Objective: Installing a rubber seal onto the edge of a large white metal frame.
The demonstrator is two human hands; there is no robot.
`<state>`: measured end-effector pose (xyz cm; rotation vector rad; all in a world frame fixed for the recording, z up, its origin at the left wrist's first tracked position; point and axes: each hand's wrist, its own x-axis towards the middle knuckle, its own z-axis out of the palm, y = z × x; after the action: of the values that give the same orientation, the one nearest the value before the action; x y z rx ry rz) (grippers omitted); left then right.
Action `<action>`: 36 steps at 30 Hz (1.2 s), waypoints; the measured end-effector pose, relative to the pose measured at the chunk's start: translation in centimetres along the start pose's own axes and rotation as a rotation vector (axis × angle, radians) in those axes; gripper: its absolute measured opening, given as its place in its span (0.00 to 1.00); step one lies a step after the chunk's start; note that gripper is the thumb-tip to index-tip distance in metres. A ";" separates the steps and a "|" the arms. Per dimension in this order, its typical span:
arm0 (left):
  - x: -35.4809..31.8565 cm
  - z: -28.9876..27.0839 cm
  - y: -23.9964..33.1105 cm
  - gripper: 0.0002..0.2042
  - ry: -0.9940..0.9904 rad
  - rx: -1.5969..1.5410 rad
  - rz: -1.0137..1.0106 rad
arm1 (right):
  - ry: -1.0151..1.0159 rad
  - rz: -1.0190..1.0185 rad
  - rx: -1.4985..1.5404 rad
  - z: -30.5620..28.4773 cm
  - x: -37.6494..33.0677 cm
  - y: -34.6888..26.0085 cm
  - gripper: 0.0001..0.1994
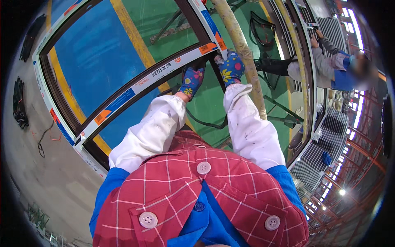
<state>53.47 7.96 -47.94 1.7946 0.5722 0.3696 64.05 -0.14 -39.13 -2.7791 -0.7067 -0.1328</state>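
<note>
Two gloved hands work at the far corner of a large dark window frame (123,96) that lies flat, left of centre, its rails covered in white protective tape with orange and blue patches. The left hand (191,81), in a blue flowered glove, rests on the frame's rail, fingers curled downward; whether they clench anything cannot be told. The right hand (231,68) touches the corner beside a pale padded pole (242,49); its grip is hidden too. Far right, another person (329,68) is partly cut off.
</note>
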 end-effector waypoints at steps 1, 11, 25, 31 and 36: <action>0.0 -0.1 -0.1 0.14 0.002 0.000 -0.003 | 0.062 -0.033 -0.018 0.2 0.0 0.2 0.17; -0.5 -2.9 5.6 0.14 0.146 -0.143 -0.333 | -0.044 -0.845 -0.215 0.5 3.1 -1.8 0.32; -4.9 -7.3 3.0 0.18 -0.069 0.127 -0.216 | -0.004 -1.024 -0.064 1.9 4.5 -1.3 0.24; -5.9 -5.1 3.8 0.18 0.180 0.317 -0.037 | 0.014 -1.052 -0.117 1.5 4.9 -0.2 0.25; -3.2 -5.0 -0.1 0.12 0.231 0.268 -0.404 | -0.068 -1.034 -0.143 1.1 4.6 -1.5 0.26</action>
<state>48.14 10.23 -46.41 1.8437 1.1703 0.2287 67.43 3.57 -39.15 -2.2360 -2.1274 -0.2849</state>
